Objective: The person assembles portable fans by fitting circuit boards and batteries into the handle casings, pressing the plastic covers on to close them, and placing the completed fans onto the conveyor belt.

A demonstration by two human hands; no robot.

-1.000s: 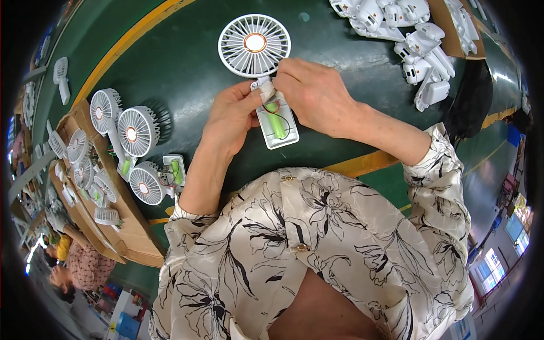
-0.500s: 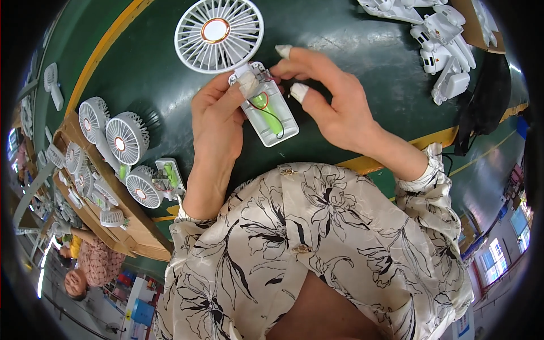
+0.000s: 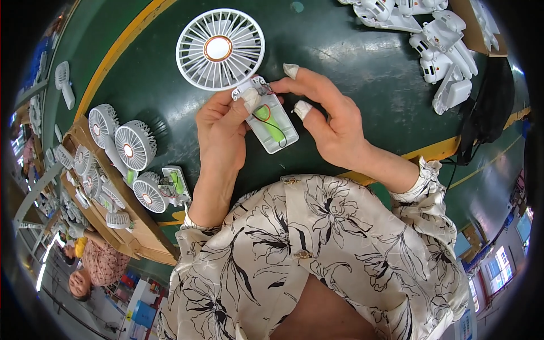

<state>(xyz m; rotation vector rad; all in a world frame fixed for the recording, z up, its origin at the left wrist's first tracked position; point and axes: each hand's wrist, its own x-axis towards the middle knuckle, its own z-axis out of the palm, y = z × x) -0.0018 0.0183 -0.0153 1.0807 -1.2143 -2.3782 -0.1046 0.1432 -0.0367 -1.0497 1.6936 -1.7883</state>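
My left hand (image 3: 222,130) grips a white handheld fan (image 3: 220,50) at its neck, the thumb pressing on the top of the opened handle. Inside that handle (image 3: 288,131) lies a green battery cell (image 3: 271,124), with a red and a black wire looping over it. A small circuit part (image 3: 255,86) sits at the handle's upper end. My right hand (image 3: 334,116) is just right of the handle, thumb and forefinger apart, the fingertips near the circuit part. White covers wrap its thumb and a fingertip; the left thumb has one too. Some right fingers are hidden behind others.
More fans (image 3: 135,146) lie at the left beside a cardboard box (image 3: 122,212) holding several others. White plastic handle shells (image 3: 445,48) are heaped at the far right, near another carton (image 3: 479,28) and a black bag (image 3: 490,102). A co-worker (image 3: 102,263) is at lower left.
The whole scene sits slightly lower in view. My left hand still grips the fan, and my right hand stays beside the handle with little change in its fingers.
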